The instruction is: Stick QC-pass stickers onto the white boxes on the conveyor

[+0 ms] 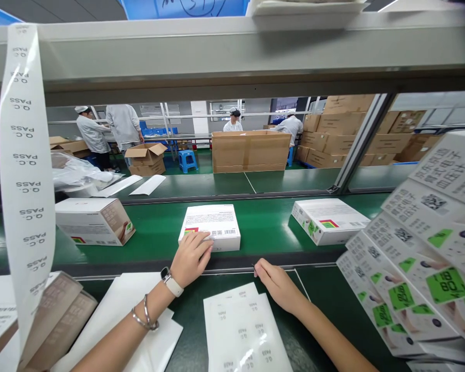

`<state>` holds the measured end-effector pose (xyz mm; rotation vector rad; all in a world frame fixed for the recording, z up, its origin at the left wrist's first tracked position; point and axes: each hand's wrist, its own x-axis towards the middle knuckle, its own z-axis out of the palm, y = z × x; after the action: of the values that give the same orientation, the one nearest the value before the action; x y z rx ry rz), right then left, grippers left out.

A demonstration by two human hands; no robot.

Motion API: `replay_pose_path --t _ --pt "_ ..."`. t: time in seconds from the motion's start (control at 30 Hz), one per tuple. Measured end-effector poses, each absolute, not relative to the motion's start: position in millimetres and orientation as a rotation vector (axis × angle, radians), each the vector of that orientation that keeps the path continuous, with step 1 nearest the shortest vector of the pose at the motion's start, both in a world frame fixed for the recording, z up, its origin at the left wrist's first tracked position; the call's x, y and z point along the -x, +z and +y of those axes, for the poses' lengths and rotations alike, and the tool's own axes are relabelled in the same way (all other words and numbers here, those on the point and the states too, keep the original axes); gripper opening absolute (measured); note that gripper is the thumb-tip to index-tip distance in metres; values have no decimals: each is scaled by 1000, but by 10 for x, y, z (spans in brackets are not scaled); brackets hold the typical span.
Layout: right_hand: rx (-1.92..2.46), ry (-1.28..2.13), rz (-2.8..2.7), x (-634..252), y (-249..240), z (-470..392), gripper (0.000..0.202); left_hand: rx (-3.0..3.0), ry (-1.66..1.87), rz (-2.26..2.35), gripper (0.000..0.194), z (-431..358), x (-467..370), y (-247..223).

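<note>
My left hand point(192, 257), with a watch and bracelets on the arm, lies fingers spread on the front left corner of a white box point(217, 219) on the green conveyor. Just right of that box and nearer me, my right hand point(273, 281) has its thumb and forefinger pinched on a small, clear-looking piece, probably a sticker. Below and between both hands lie sheets of Q.C. PASS stickers point(248, 330). Another box point(95, 221) stands on the conveyor at left, and a third box point(329, 220) at right.
A long Q.C. PASS sticker strip point(27, 170) hangs at left. White sheets point(127, 310) and boxes lie at lower left. Stacked printed cartons point(418, 258) fill the right side. A shelf beam point(225, 57) crosses above. Several people in white work behind, near cardboard boxes point(251, 151).
</note>
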<state>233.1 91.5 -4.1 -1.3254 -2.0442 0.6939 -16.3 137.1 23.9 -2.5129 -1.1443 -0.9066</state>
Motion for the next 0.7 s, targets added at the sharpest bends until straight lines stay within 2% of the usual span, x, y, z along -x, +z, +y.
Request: replay_pose_path --t 0.23,0.53,0.6,0.7 --pt "1311 693 -2134 -2304 -46 893 11 2615 -804 -1066 23 1130 48 150" --pt "1332 638 -2150 -2310 -3 870 25 2709 -674 -1117 25 863 -5 297" --pt "1340 598 -2150 -2307 -51 878 28 2754 -573 -1191 32 660 -79 251" --pt "1360 519 -2157 -2301 -145 869 31 2816 -418 -1198 55 334 -198 90"
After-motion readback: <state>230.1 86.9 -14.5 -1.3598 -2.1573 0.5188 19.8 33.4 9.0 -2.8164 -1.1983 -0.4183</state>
